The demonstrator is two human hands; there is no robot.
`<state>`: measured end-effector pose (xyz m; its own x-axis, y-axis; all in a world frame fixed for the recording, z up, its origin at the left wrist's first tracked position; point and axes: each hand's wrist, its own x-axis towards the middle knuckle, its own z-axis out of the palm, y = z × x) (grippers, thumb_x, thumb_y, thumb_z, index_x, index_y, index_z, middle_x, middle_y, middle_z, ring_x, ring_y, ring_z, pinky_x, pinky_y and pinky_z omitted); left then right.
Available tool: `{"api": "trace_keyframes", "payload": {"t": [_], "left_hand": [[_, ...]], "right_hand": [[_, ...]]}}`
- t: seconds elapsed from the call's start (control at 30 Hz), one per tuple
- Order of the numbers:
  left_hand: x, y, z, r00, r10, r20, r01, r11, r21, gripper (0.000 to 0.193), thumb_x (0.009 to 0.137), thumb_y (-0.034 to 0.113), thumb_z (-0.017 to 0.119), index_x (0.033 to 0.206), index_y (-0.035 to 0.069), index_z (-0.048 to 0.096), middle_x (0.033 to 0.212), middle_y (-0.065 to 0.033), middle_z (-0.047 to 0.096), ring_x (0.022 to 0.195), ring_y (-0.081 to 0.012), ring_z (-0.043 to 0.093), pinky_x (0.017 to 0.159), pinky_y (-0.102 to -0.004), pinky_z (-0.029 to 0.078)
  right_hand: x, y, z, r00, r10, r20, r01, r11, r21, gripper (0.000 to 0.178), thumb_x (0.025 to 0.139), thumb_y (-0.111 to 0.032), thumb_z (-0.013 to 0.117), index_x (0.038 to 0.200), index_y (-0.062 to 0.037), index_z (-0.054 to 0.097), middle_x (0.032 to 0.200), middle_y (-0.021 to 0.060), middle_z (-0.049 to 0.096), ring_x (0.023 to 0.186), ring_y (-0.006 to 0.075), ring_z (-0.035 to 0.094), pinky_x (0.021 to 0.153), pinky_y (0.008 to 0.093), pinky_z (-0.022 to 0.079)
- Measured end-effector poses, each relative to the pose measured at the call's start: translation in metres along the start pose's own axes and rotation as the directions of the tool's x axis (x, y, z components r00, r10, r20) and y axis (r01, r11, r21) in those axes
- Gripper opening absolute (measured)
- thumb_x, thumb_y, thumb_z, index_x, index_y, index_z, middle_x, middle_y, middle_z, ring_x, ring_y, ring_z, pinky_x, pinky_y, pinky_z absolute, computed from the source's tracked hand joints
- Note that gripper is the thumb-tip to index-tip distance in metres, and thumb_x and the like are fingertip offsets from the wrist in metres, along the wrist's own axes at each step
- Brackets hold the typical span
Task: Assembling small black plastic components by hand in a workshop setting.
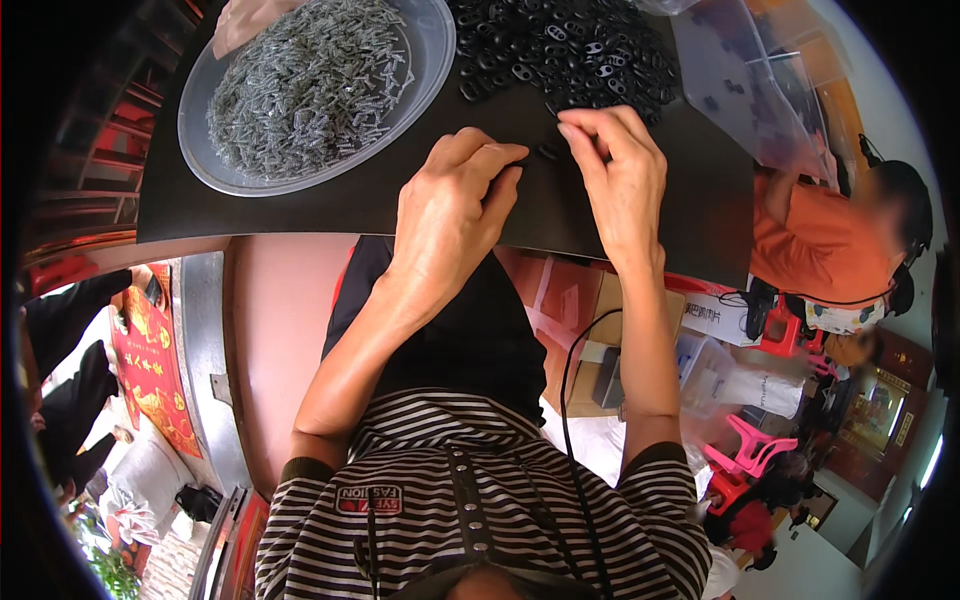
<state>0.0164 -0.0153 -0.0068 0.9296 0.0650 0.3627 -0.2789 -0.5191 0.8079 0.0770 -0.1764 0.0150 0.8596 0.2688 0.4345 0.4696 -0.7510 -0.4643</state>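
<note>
My left hand [455,195] is over the dark table [330,215], fingers curled and thumb and index drawn near each other. Something dark seems to sit between those fingertips, too small to make out. To its right, my right hand [625,170] has thumb and index tips pinched close together; whatever they hold is hidden. A small black plastic piece [547,152] lies on the table between the hands. Just beyond them spreads a pile of black oval plastic pieces with two holes [560,50]. At the far left, a clear round tray [200,160] holds a heap of small grey spring-like parts [300,95].
A translucent plastic bin [735,85] stands at the table's right. Beyond it sits a person in orange [835,230]. A black cable [565,400] hangs past my right arm. Cardboard boxes [605,335] and a pink stool [755,445] are below the table at right.
</note>
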Motion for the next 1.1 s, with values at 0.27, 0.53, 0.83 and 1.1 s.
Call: {"api": "trace_keyframes", "payload": {"t": [0.27, 0.53, 0.83, 1.1], "left_hand": [[0.005, 0.002, 0.006, 0.999, -0.044, -0.023, 0.045, 0.997, 0.062, 0.017, 0.081, 0.008, 0.064, 0.098, 0.007, 0.067, 0.089, -0.0052, 0.058, 0.075, -0.0233, 0.061, 0.062, -0.0342, 0.05], [0.004, -0.001, -0.002, 0.995, -0.052, -0.091, 0.037, 0.986, -0.165, 0.015, 0.083, 0.003, 0.063, 0.099, 0.002, 0.066, 0.088, -0.0093, 0.059, 0.064, -0.0204, 0.06, 0.057, -0.0295, 0.047], [-0.006, 0.011, -0.013, 0.917, -0.363, 0.168, 0.336, 0.472, -0.815, 0.016, 0.089, 0.007, 0.062, 0.101, -0.003, 0.062, 0.087, -0.0053, 0.063, 0.068, -0.0082, 0.059, 0.056, -0.0196, 0.047], [-0.01, 0.0, -0.016, 0.887, -0.348, 0.305, 0.366, 0.126, -0.922, 0.018, 0.091, 0.014, 0.06, 0.098, -0.002, 0.061, 0.088, -0.01, 0.066, 0.071, -0.0131, 0.063, 0.062, -0.0236, 0.051]], "right_hand": [[0.017, 0.006, 0.007, 1.0, 0.014, 0.027, -0.011, 0.994, -0.111, 0.012, 0.077, -0.011, 0.072, 0.087, -0.0056, 0.067, 0.078, 0.0054, 0.06, 0.065, 0.0221, 0.06, 0.058, 0.0338, 0.047], [0.02, 0.003, 0.001, 0.987, 0.121, 0.101, -0.132, 0.986, 0.1, 0.013, 0.077, -0.008, 0.072, 0.088, -0.0033, 0.067, 0.073, 0.0022, 0.06, 0.059, 0.0114, 0.054, 0.056, 0.0268, 0.044], [0.005, -0.045, -0.028, 0.84, 0.31, 0.444, -0.529, 0.649, 0.547, 0.016, 0.081, -0.012, 0.072, 0.091, -0.0001, 0.068, 0.073, -0.0011, 0.062, 0.067, 0.0035, 0.052, 0.063, 0.0187, 0.042], [0.001, -0.052, -0.026, 0.842, 0.271, 0.467, -0.525, 0.61, 0.594, 0.018, 0.086, -0.019, 0.067, 0.096, -0.0031, 0.069, 0.072, -0.0037, 0.062, 0.057, 0.0002, 0.044, 0.049, 0.0163, 0.032]]}}
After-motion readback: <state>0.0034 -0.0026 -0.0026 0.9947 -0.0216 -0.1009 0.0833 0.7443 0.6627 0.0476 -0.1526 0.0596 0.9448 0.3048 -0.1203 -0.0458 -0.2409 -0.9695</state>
